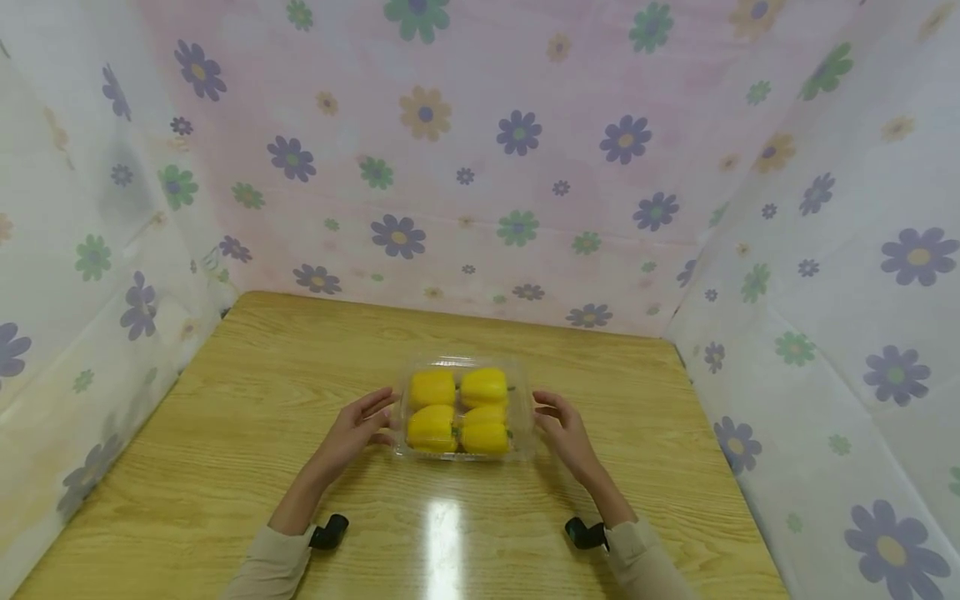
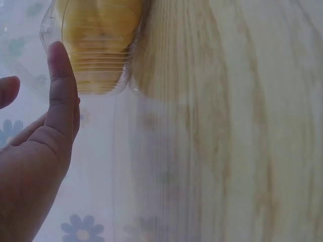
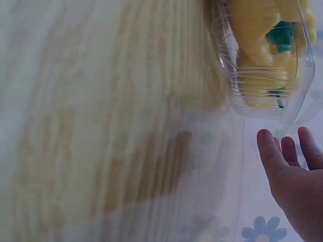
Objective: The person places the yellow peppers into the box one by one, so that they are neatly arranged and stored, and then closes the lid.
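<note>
A clear plastic clamshell box (image 1: 520,421) lies on the table in front of me, with several yellow bell peppers (image 1: 483,387) inside. Green stems (image 3: 280,36) show through its ribbed wall in the right wrist view. My left hand (image 1: 358,429) is at the box's left end, fingers extended and fingertips right at the edge. In the left wrist view, one straight finger (image 2: 61,75) overlaps the plastic. On the opposite side, my right hand (image 1: 564,435) has its fingers spread loosely near the right edge. From the right wrist, a small gap shows between those fingertips and the box.
The wood-grain table (image 1: 300,350) extends around the box on every side. Flower-patterned cloth (image 1: 465,150) hangs behind the table and along both sides. Each wrist carries a small black camera mount (image 1: 328,532), close to the beige sleeves (image 1: 272,560).
</note>
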`<state>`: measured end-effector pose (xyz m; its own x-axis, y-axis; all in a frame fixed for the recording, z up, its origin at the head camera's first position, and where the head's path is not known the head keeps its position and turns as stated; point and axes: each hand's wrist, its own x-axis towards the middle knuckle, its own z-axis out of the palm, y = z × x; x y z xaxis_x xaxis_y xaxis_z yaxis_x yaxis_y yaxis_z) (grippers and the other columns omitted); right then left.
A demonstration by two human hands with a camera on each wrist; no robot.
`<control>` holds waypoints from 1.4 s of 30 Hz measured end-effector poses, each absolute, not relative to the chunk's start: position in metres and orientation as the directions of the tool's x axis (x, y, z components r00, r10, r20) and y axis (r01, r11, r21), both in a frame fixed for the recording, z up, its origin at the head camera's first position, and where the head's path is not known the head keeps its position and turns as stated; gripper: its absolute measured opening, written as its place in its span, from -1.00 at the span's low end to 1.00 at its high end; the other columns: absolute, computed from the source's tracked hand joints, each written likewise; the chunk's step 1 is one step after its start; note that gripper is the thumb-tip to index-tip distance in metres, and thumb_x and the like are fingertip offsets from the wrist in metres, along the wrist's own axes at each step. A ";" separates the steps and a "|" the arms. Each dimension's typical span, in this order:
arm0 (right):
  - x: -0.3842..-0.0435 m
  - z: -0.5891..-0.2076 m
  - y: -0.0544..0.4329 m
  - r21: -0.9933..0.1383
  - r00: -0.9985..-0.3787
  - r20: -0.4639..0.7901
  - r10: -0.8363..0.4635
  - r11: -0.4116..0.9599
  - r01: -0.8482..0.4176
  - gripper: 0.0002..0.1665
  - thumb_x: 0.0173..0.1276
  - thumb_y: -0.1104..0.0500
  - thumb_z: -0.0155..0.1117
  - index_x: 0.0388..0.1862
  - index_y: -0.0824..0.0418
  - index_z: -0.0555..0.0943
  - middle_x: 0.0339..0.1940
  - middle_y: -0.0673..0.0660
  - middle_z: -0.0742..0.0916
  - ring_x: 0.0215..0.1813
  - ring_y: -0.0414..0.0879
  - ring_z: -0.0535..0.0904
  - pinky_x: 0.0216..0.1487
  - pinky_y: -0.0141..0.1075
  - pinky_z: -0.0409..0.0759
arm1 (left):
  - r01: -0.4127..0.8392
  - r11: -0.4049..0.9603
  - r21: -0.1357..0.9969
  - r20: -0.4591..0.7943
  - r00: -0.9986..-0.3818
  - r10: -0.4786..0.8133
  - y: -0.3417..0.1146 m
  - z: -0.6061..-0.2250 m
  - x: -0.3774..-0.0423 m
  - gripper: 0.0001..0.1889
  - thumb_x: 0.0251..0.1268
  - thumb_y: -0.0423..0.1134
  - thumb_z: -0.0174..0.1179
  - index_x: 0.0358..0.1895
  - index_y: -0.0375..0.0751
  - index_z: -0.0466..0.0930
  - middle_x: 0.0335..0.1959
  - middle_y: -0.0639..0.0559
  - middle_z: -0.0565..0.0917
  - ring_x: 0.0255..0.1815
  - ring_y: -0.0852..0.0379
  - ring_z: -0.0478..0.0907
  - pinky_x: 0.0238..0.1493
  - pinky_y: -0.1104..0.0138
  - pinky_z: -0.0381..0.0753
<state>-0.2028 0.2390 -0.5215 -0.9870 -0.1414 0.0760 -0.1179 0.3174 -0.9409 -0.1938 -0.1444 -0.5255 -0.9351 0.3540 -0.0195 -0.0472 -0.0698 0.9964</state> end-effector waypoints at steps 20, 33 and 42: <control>-0.188 -0.522 0.244 -0.941 -0.982 0.014 -0.189 0.330 -0.077 -0.42 0.52 0.21 0.23 0.45 0.31 0.42 0.37 0.34 0.53 0.30 0.23 0.50 0.12 -0.35 0.63 | -0.062 -0.011 0.998 -0.052 -0.912 0.406 -0.149 -0.521 -0.189 -0.34 0.56 -0.30 0.13 0.53 -0.56 0.08 0.48 -0.55 0.24 0.00 0.04 0.68 0.02 0.16 0.74; -0.175 -0.514 0.245 -0.916 -0.974 -0.069 -0.218 0.401 -0.024 -0.42 0.51 0.17 0.27 0.43 0.36 0.44 0.18 0.31 0.65 0.18 0.10 0.56 0.24 -0.05 0.60 | -0.077 0.137 0.988 -0.131 -0.886 0.446 -0.148 -0.517 -0.179 -0.36 0.57 -0.20 0.14 0.47 -0.61 0.18 -0.07 -0.31 0.63 -0.10 -0.17 0.65 -0.11 0.09 0.77; -0.169 -0.515 0.249 -0.946 -0.953 -0.127 -0.274 0.323 0.033 -0.46 0.55 0.18 0.21 0.35 0.49 0.43 -0.07 0.35 0.70 -0.05 0.09 0.70 0.01 -0.19 0.74 | -0.069 0.147 0.987 -0.122 -0.913 0.390 -0.142 -0.518 -0.168 -0.36 0.55 -0.21 0.16 0.46 -0.59 0.20 -0.13 -0.40 0.66 -0.22 -0.14 0.64 -0.19 0.13 0.77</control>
